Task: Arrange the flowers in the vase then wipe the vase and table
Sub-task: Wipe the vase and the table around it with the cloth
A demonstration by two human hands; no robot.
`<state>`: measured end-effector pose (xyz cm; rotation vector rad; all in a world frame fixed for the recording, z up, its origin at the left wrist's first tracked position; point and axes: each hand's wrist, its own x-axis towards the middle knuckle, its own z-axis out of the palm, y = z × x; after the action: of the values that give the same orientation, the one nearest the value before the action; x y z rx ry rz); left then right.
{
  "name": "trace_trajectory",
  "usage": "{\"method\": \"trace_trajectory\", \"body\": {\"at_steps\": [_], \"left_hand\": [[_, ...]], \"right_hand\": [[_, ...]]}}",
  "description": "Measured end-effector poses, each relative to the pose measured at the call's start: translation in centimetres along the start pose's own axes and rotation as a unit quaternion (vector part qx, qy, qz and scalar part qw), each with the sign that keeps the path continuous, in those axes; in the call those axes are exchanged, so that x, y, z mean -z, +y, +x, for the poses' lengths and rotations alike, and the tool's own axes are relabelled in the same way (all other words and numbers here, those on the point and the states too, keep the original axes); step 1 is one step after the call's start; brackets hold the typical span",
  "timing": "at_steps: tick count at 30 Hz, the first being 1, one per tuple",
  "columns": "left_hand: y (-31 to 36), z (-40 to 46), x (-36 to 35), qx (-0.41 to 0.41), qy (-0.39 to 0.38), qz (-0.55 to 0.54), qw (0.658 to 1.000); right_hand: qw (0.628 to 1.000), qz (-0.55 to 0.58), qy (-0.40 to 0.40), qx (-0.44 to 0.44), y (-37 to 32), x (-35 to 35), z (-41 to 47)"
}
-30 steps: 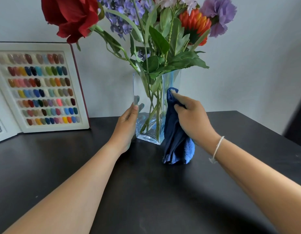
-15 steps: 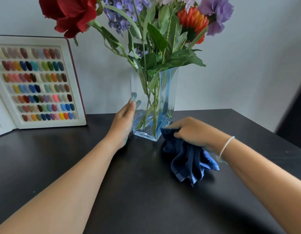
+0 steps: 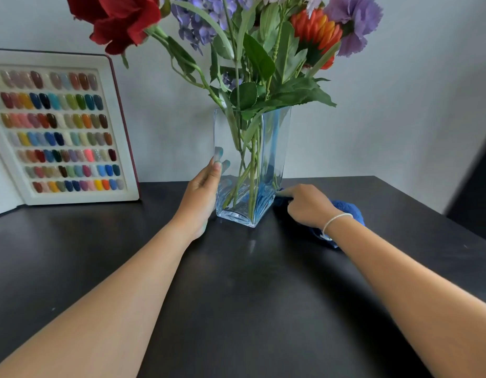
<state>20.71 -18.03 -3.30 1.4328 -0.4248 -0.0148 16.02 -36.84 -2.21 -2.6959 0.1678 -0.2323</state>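
A tall clear blue-tinted glass vase stands upright on the black table. It holds a bunch of flowers: a red bloom, purple ones, an orange one, and green stems. My left hand grips the vase's left side, fingers wrapped behind the glass. My right hand presses a blue cloth flat on the table, right beside the vase's right base. Most of the cloth is hidden under that hand and wrist.
An open white display book of coloured nail samples leans against the wall at the back left. The grey wall stands close behind the vase. The table's right edge runs diagonally at the far right.
My right hand has brought the blue cloth down from the vase's right face to the table, then slid it back beside the vase's base. My left hand has stayed on the vase.
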Motion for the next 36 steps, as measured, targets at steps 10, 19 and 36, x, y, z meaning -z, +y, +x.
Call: {"method": "trace_trajectory", "body": {"at_steps": [10, 19, 36], "left_hand": [[-0.1, 0.1, 0.0, -0.008, 0.007, 0.004, 1.0], [-0.1, 0.0, -0.1, -0.015, 0.005, 0.012, 1.0], [-0.4, -1.6, -2.4, -0.154, 0.092, 0.205, 0.962]], "right_hand": [[0.996, 0.052, -0.076, 0.022, -0.6, 0.7, -1.0], [0.973, 0.153, -0.145, 0.094, -1.2, 0.5, -4.2], [0.952, 0.252, -0.145, 0.092, 1.2, 4.3, -5.8]]}}
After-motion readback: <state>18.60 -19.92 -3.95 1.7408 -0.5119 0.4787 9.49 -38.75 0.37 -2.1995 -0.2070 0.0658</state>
